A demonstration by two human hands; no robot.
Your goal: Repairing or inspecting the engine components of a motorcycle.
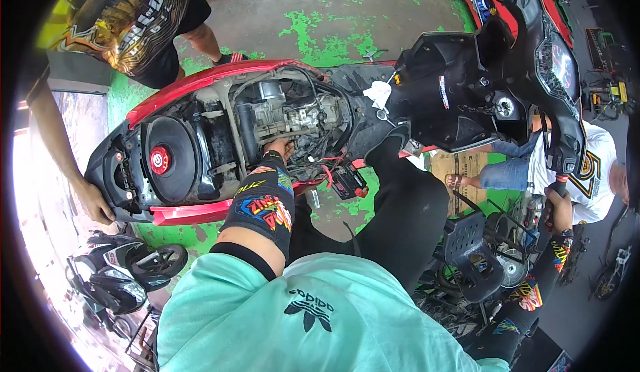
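Observation:
A red and black scooter lies across the view with its seat off and its engine bay (293,119) uncovered. My left hand (280,147) reaches down into the near side of that bay, beside hoses and cables. Its fingertips are hidden among the parts, so I cannot see whether they hold anything. Far to the right, my right hand (559,209) is wrapped round the scooter's handlebar grip (562,187). A black battery (348,183) with red leads sits by the near side of the frame. The fuel tank's red cap (159,159) shows at the rear.
At the left, another person's hand (93,202) rests on the scooter's tail. Someone in a white shirt (590,172) is beyond the handlebar. A parked motorcycle (120,265) stands lower left, a black plastic chair (470,252) lower right. A white cloth (378,95) lies on the footboard.

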